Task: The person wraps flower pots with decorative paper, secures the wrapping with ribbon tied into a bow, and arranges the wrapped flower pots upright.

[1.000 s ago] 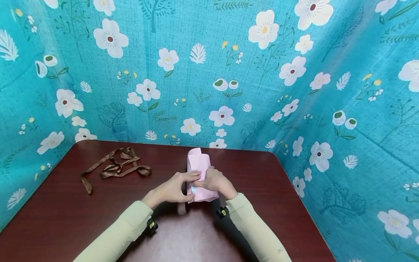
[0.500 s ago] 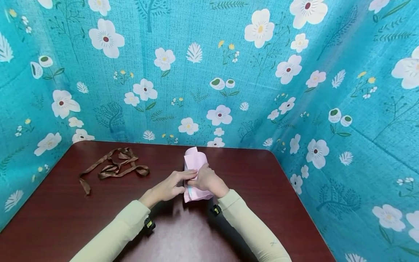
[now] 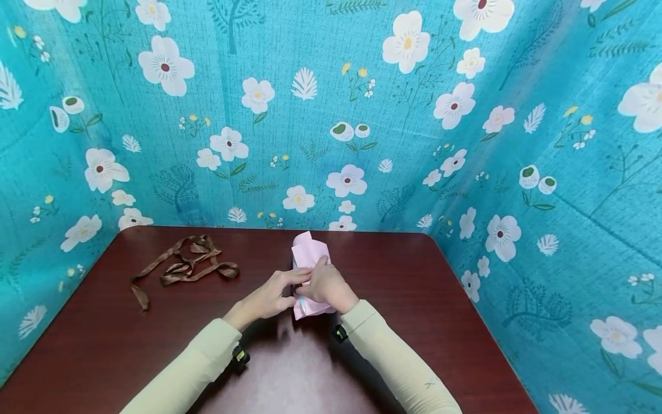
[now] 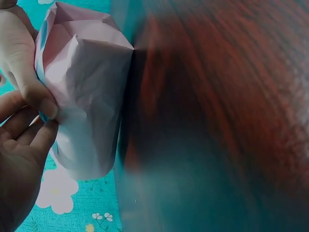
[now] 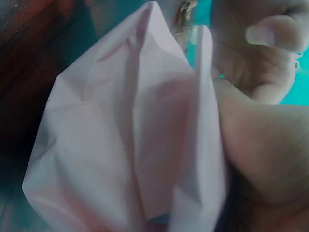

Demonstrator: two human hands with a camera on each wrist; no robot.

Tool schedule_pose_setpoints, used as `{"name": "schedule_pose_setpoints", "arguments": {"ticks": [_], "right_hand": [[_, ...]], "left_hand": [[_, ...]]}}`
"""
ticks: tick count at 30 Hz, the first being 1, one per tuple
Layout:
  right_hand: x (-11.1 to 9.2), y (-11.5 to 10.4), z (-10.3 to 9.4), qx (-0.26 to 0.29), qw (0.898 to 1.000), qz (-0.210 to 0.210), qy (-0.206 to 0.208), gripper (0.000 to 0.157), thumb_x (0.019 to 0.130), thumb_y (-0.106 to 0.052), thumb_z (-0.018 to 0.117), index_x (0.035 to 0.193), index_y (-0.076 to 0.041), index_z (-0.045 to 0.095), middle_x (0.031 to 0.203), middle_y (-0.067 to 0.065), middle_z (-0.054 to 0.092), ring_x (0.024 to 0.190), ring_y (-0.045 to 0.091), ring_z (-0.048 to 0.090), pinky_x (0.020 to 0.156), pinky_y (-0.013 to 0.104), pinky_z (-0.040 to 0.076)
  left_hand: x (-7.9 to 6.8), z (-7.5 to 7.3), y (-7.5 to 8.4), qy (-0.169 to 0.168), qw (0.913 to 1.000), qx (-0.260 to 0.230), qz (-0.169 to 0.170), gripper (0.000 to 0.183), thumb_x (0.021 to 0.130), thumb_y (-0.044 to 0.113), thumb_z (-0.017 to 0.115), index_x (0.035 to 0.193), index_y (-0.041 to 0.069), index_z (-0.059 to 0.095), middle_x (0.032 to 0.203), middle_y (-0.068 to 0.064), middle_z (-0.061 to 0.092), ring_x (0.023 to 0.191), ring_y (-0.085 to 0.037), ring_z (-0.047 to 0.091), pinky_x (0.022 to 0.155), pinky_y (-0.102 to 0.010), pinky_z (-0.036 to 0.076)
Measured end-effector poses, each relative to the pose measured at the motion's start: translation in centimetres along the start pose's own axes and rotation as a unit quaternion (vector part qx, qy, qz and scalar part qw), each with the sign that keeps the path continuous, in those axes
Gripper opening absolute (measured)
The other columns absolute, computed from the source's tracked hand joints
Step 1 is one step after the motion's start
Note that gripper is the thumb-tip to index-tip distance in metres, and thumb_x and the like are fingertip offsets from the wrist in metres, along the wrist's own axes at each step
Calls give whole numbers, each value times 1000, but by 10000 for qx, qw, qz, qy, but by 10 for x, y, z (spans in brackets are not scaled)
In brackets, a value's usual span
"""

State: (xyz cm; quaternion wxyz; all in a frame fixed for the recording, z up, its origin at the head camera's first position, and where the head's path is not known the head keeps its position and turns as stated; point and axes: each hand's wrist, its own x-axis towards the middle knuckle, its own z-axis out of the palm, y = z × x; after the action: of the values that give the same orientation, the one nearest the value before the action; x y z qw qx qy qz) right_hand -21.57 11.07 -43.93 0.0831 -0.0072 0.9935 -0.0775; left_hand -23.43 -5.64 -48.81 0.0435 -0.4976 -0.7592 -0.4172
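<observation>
A pink paper package (image 3: 311, 250), rolled into a rounded bundle, lies on the table with its loosely folded end toward me. A strip of light blue (image 4: 43, 34) shows along the paper's edge. My right hand (image 3: 331, 286) grips the package from the right, its thumb pressing the paper edge from above. On the other side, my left hand (image 3: 269, 294) lays its fairly straight fingers over the top, fingertips close to the right thumb. In the right wrist view, creased folds (image 5: 96, 111) gape around a hollow at the end. What the paper wraps is hidden.
A tangled brown ribbon (image 3: 191, 259) lies at the back left of the dark red table (image 3: 414, 322). Blue floral cloth (image 3: 289, 138) hangs behind the table and along both sides.
My left thumb has drawn back from the package's near corner toward the other fingers. The right hand has shifted slightly but keeps its grip. The ribbon has stayed in place.
</observation>
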Motion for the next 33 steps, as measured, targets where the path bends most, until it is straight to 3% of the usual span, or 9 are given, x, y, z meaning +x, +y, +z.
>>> {"name": "schedule_pose_setpoints", "arguments": {"ticks": [5, 9, 15, 17, 21, 24, 28, 31, 33], "right_hand": [[1, -3, 8, 200, 9993, 200, 250, 110, 72, -61, 80, 140, 13, 35, 112, 28, 66, 100, 33, 70, 86, 39, 59], [4, -4, 10, 276, 9986, 435, 108, 109, 68, -59, 84, 138, 9, 35, 114, 28, 62, 98, 34, 68, 85, 41, 58], [6, -5, 9, 271, 9973, 677, 8, 117, 64, -61, 87, 142, 6, 32, 117, 28, 60, 96, 33, 68, 83, 40, 59], [5, -5, 9, 322, 9969, 718, 59, 115, 63, -61, 89, 140, 6, 33, 115, 28, 60, 94, 33, 68, 81, 40, 59], [5, -5, 10, 460, 9965, 686, 143, 113, 62, -60, 90, 136, 6, 35, 111, 26, 59, 93, 35, 68, 82, 42, 58], [4, -6, 11, 457, 9966, 666, 133, 115, 63, -60, 89, 140, 6, 34, 111, 25, 59, 94, 34, 67, 83, 43, 58], [3, -10, 10, 369, 9968, 698, 103, 118, 64, -61, 88, 143, 6, 32, 113, 24, 59, 90, 32, 66, 80, 41, 59], [2, -13, 11, 249, 9970, 728, 88, 120, 63, -63, 88, 144, 6, 32, 115, 25, 59, 86, 30, 67, 76, 40, 60], [2, -15, 12, 204, 9967, 778, 94, 119, 63, -63, 88, 143, 5, 32, 115, 25, 59, 85, 30, 68, 75, 39, 60]], "left_hand": [[-1, 0, -1, 72, 9998, -171, -76, 66, 76, -7, 57, 142, -3, 56, 146, -14, 57, 135, -27, 55, 108, -46, 47], [-2, -3, -3, 21, 9996, -252, -141, 64, 79, -7, 58, 142, -1, 56, 147, -12, 57, 136, -25, 55, 108, -46, 46], [-3, -8, -5, 311, 9969, -369, -615, 52, 85, -9, 60, 135, 4, 65, 138, -9, 64, 125, -25, 63, 98, -42, 54], [-5, -16, -6, 526, 9952, -269, -779, 49, 84, -10, 59, 130, 4, 69, 133, -10, 67, 113, -27, 67, 83, -39, 57], [-16, -46, -12, 881, 9873, 523, -1212, 40, 84, -6, 61, 122, 3, 73, 126, -12, 70, 106, -26, 67, 82, -39, 57], [-36, -79, -21, 1202, 9667, 1352, -1813, 37, 84, -4, 62, 119, 2, 73, 120, -18, 71, 92, -25, 68, 84, -42, 56], [-80, -126, -39, 1744, 9274, 2041, -2605, 35, 81, -7, 61, 113, -5, 74, 103, -26, 72, 61, -23, 54, 60, -35, 44], [-120, -155, -52, 2039, 8972, 2352, -3131, 35, 79, -7, 64, 113, -10, 71, 97, -30, 71, 62, -31, 56, 56, -41, 44], [-144, -169, -58, 2031, 8736, 2528, -3628, 40, 79, -1, 67, 116, -15, 65, 98, -35, 67, 72, -44, 57, 64, -52, 47]]}}
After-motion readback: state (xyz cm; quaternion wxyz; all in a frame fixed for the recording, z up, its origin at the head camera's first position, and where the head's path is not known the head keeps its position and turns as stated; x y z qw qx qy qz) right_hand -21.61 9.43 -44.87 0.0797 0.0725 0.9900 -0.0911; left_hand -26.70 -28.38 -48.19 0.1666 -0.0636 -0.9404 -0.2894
